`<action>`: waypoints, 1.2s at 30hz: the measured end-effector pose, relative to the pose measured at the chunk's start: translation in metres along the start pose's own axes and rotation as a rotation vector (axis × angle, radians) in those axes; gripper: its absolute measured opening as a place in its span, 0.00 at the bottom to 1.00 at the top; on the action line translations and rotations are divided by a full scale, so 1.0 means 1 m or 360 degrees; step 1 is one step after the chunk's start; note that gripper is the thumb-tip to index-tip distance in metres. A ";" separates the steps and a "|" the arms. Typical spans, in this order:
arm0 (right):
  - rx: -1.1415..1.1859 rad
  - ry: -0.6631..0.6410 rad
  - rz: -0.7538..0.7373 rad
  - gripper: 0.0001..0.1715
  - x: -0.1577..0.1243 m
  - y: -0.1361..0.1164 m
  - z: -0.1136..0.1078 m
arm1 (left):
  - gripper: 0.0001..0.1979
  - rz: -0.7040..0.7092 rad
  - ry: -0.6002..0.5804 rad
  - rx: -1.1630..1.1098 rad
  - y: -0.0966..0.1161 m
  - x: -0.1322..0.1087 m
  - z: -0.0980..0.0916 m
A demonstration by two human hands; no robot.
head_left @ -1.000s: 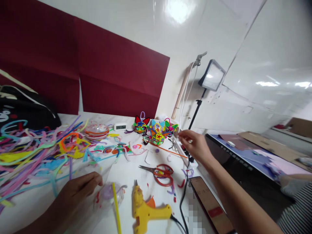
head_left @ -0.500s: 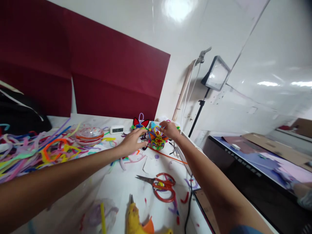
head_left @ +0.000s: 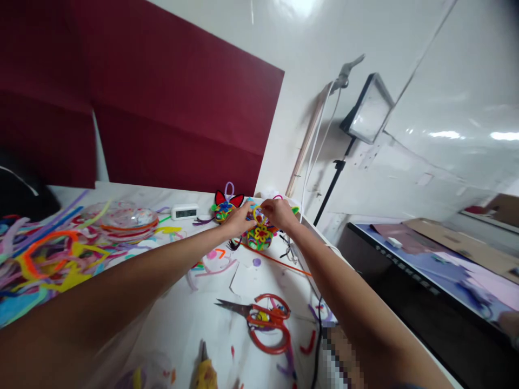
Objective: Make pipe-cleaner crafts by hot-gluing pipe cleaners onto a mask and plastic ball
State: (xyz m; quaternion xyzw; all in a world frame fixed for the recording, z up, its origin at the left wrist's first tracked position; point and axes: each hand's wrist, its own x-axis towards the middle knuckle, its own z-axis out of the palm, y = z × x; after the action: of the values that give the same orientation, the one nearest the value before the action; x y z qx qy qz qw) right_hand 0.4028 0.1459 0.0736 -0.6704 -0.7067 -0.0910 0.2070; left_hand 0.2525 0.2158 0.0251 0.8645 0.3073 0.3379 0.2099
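A round, many-coloured pipe-cleaner ornament (head_left: 260, 237) with a yellow flower on its front sits at the back of the table. My left hand (head_left: 240, 220) grips its upper left side, thumb and fingers slightly apart around the edge. Closed in a pinch, my right hand (head_left: 279, 213) is at the top beside a yellow loop; its fingertips partly hide what they hold. Left of them stands a second ornament (head_left: 223, 212) with red, black-edged ears and a purple hanging loop, untouched.
Red-handled scissors (head_left: 270, 324) and a yellow glue gun (head_left: 206, 373) lie in front. Pipe cleaners (head_left: 52, 254), clear plastic packs (head_left: 125, 219) and a white digital display (head_left: 185, 212) are left. A black cable (head_left: 318, 346) runs near my right forearm; a lamp (head_left: 371, 108) stands behind.
Both hands have closed in on the ornament, my left moving rightward relative to it and my right coming into a pinch near the loop. The view has shifted slightly.
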 end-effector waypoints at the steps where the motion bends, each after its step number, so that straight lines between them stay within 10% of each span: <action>1: 0.0004 0.0012 0.0007 0.13 -0.001 0.001 0.000 | 0.25 0.0003 -0.0006 -0.0001 0.000 0.001 0.001; 7: 0.0043 0.0074 0.0053 0.13 -0.004 0.007 0.005 | 0.14 0.0041 -0.0032 0.0006 0.005 0.000 0.005; 36: -0.0006 0.0152 0.0178 0.12 -0.019 0.020 0.013 | 0.20 0.0040 -0.0035 0.0149 0.002 -0.001 0.008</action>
State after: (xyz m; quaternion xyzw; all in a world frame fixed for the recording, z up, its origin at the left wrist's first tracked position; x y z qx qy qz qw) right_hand 0.4206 0.1358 0.0508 -0.7041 -0.6573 -0.1126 0.2440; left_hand 0.2584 0.2126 0.0210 0.8808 0.3097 0.3163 0.1682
